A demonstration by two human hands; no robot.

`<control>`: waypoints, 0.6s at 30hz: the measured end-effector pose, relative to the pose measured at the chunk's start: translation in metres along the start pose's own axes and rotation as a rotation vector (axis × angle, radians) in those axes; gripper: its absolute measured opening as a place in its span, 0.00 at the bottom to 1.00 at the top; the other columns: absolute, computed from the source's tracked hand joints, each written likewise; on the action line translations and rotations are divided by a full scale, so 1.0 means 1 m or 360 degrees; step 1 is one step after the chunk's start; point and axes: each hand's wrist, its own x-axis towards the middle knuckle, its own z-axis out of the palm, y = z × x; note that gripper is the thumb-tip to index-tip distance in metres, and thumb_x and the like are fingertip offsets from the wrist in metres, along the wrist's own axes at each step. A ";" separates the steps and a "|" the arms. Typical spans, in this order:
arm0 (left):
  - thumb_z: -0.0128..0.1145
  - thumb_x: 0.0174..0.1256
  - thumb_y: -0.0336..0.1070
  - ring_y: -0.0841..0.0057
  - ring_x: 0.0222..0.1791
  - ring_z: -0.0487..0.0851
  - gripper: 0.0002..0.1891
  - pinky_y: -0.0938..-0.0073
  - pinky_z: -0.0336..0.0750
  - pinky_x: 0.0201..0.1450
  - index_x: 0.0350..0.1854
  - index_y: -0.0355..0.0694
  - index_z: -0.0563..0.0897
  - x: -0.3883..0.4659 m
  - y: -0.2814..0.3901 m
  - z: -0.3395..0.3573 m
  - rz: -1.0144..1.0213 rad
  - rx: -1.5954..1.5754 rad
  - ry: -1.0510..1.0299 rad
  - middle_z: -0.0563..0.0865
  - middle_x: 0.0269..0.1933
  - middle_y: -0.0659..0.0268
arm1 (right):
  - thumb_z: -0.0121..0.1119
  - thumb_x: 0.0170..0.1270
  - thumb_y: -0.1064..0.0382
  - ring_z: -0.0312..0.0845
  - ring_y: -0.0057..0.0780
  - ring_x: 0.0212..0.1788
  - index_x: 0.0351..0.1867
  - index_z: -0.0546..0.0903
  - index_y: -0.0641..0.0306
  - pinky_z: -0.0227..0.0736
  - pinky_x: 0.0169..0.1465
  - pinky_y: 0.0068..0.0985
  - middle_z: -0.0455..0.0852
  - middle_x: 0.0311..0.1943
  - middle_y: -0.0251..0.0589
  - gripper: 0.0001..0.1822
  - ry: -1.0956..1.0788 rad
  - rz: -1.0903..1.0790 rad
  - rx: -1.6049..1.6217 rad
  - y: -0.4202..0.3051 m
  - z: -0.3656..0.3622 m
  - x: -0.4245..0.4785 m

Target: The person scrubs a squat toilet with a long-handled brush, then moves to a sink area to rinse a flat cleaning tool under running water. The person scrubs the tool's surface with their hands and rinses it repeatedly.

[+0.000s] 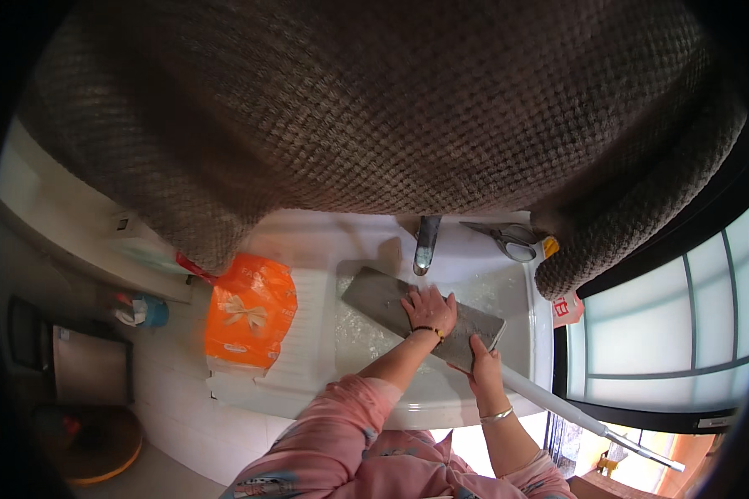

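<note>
A long grey flat mop head (pixel 374 296) lies slantwise across the basin of a white sink (pixel 412 415). My left hand (pixel 429 310) rests on its upper face with the fingers spread, under water running from the metal faucet (pixel 425 246). With my right hand (pixel 485 368) I hold the mop head's lower edge near its right end, thumb on top. A light grey pole (pixel 555 402) reaches from beneath that end over the sink's rim to the lower right; its join to the head is hidden. Water lies in the basin.
A brown textured cloth (pixel 412 125) hangs across the top of the view. Grey scissors (pixel 512 242) lie behind the basin at the right. An orange packet (pixel 249 312) sits on the sink's left side. A blue container (pixel 153 310) is farther left.
</note>
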 end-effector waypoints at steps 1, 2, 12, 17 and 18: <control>0.40 0.66 0.60 0.52 0.71 0.51 0.35 0.43 0.43 0.69 0.67 0.39 0.61 -0.003 -0.004 0.001 0.0112 -0.0051 0.0105 0.61 0.69 0.52 | 0.57 0.65 0.60 0.80 0.33 0.40 0.48 0.75 0.75 0.81 0.38 0.32 0.82 0.41 0.44 0.19 -0.0011 -0.0036 -0.0018 0.003 -0.002 0.002; 0.40 0.66 0.59 0.53 0.71 0.52 0.34 0.45 0.44 0.69 0.66 0.37 0.62 -0.009 -0.013 0.006 0.0225 -0.0102 0.0208 0.63 0.68 0.52 | 0.57 0.64 0.59 0.80 0.30 0.39 0.47 0.76 0.75 0.80 0.38 0.29 0.82 0.40 0.43 0.18 -0.0021 -0.0072 -0.0035 0.009 -0.006 0.004; 0.45 0.61 0.51 0.63 0.58 0.71 0.22 0.52 0.65 0.55 0.55 0.47 0.74 0.098 -0.151 0.017 -0.0255 0.0103 0.0558 0.73 0.59 0.62 | 0.60 0.63 0.59 0.76 0.22 0.36 0.43 0.78 0.75 0.72 0.40 0.20 0.83 0.35 0.39 0.17 0.0175 -0.0081 -0.0355 0.034 -0.029 0.008; 0.50 0.55 0.50 0.60 0.56 0.70 0.22 0.52 0.65 0.53 0.49 0.42 0.75 0.040 -0.072 -0.003 -0.0347 0.0074 0.0413 0.76 0.52 0.60 | 0.58 0.64 0.61 0.77 0.24 0.37 0.44 0.78 0.75 0.73 0.40 0.22 0.83 0.38 0.41 0.16 0.0129 -0.0215 -0.0076 0.019 -0.009 0.000; 0.50 0.54 0.50 0.60 0.56 0.71 0.23 0.52 0.65 0.52 0.48 0.40 0.75 0.016 -0.056 -0.005 -0.0193 0.0105 0.0386 0.76 0.51 0.59 | 0.58 0.64 0.62 0.77 0.24 0.37 0.44 0.78 0.76 0.73 0.40 0.22 0.83 0.38 0.42 0.15 0.0123 -0.0207 -0.0052 0.021 -0.010 0.001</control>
